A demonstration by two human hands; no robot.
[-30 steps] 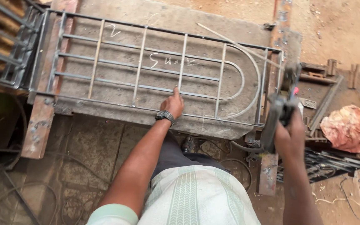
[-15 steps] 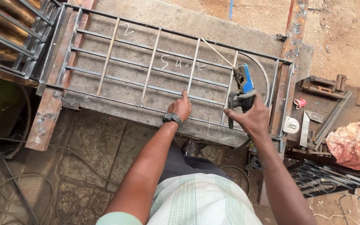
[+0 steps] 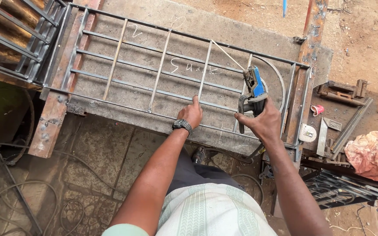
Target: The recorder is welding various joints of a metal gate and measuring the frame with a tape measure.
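Note:
A steel grille frame (image 3: 110, 89) of flat bars lies on a grey metal worktable (image 3: 237, 35). My left hand (image 3: 191, 114), with a dark wristwatch, rests on the frame's near rail, forefinger pressed against the foot of an upright bar (image 3: 204, 72). My right hand (image 3: 262, 123) grips a blue and black welding electrode holder (image 3: 253, 89). A thin electrode rod (image 3: 227, 55) runs from the holder up and left over the grille. A curved bar (image 3: 278, 81) bends round at the frame's right end.
A second dark grille (image 3: 18, 35) lies at the top left. A rusty angle iron (image 3: 60, 98) runs down the table's left side. Cables (image 3: 14, 192) trail on the paved floor. Scrap steel pieces (image 3: 351, 126), a pink cloth (image 3: 372, 155) and a black grille (image 3: 342, 188) sit to the right.
My right hand has brought the electrode holder from the table's right edge in over the grille. My left hand has stayed on the near rail, its forefinger now stretched to the upright bar.

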